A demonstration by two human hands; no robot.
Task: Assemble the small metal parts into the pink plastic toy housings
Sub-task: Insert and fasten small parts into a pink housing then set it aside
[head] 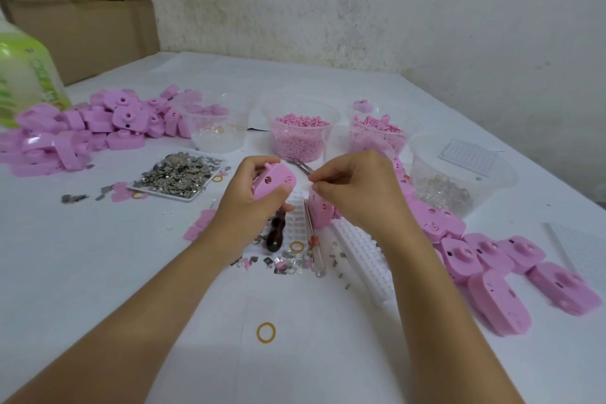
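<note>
above the counter's [328, 354] middle, the left hand [249, 197] grips a pink housing [275, 182], fingers curled round it; the right hand [357, 188] pinches metal tweezers [299, 166] just beside it; more housings [492, 254] lie right, a tray of metal parts [177, 175] left

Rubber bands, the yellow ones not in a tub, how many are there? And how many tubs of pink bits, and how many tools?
Yellow rubber bands outside the tubs: 4
Tubs of pink bits: 2
Tools: tweezers, dark-handled tool, clear-handled screwdriver: 3
Total: 9
</note>
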